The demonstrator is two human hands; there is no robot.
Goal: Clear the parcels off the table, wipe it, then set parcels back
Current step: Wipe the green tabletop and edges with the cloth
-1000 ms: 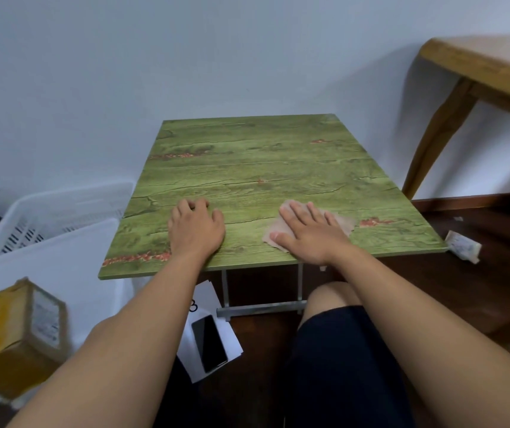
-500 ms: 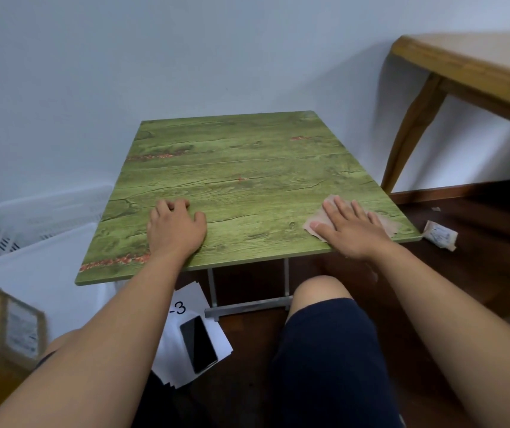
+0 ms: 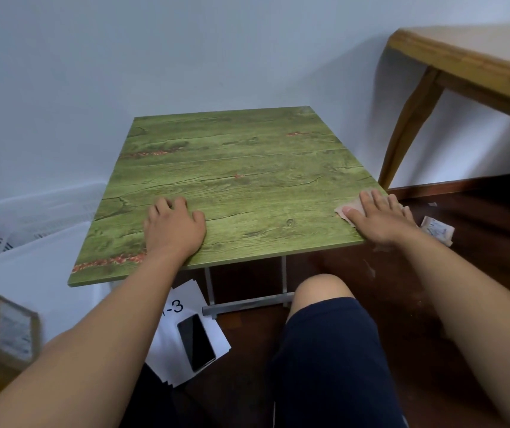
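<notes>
On the near right corner of the green counter [image 3: 247, 180], a pinkish cloth [image 3: 344, 211] is lying flat under the right hand [image 3: 380, 220], whose fingers are pressing down spread, gripping nothing. Left hand [image 3: 173, 230] is resting on the near left part, fingers loosely curled, holding nothing. Down on the near left, a yellow parcel [image 3: 0, 332] is sitting beside a white basket [image 3: 31, 217]. Below the counter, a phone [image 3: 196, 342] is lying on papers [image 3: 185, 304].

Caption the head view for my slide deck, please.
Right hand presses a wiping cloth at the green table's right edge.
</notes>
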